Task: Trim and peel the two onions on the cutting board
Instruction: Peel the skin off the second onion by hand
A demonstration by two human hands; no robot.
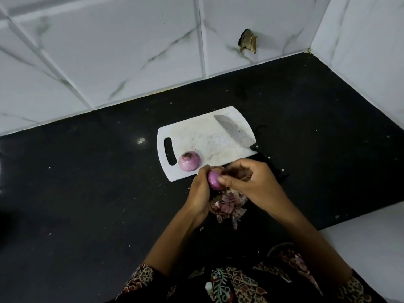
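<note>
I am holding the second red onion [213,178] just off the near edge of the white cutting board [203,138], above the black countertop [87,193]. My left hand [200,193] is cupping it from the side, fingers closed around it, while my right hand [249,180] is pinching at its top, thumb and fingertips drawn together on what looks like a flap of papery skin. The part of this onion that is showing is looking smooth and glossy purple, so I am judging the peeling to be nearly done, with maybe a last bit of skin left.

The first onion [189,161] is sitting on the board near the handle slot, looking already peeled, with a darker trimmed patch on its top. The knife [235,132] is lying on the far right of the board, blade flat, handle hanging off the edge, nobody touching it.

There are no bowls or bins in view. The pile of onion peels [229,206] is collecting loose on the countertop right under my hands.
</note>
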